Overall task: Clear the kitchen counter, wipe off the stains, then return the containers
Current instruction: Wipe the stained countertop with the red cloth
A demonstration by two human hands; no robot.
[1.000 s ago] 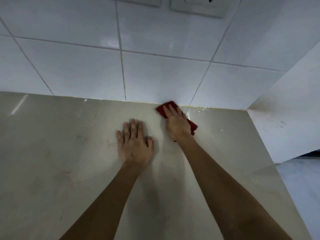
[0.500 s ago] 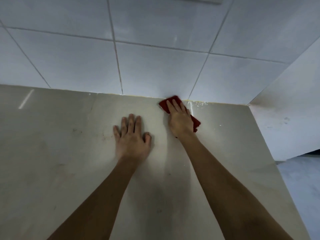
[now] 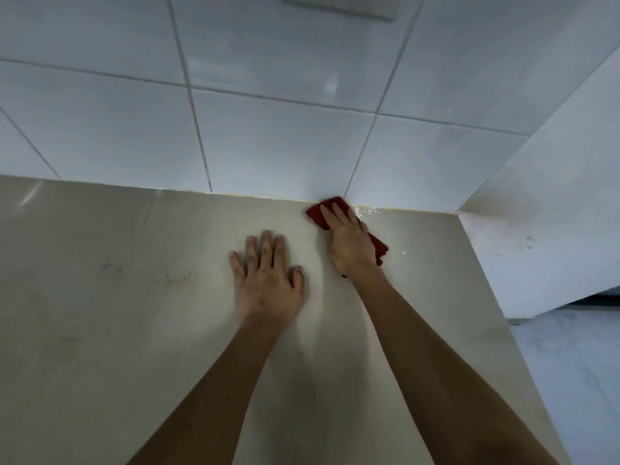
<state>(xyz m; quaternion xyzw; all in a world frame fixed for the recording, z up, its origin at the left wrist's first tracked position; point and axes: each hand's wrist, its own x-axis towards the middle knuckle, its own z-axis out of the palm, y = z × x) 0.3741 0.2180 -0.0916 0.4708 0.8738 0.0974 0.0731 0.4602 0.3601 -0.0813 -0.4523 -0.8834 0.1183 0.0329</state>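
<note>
The red cloth (image 3: pixel 317 214) lies flat on the counter (image 3: pixel 100 330) against the tiled wall (image 3: pixel 268 135); it looks soft, light and limp, best worked under a flat palm, not pinched. The right hand (image 3: pixel 349 241) presses it down with straight fingers held together. The left hand (image 3: pixel 266 280) rests flat beside it, fingers slightly spread, both forearms extended.
</note>
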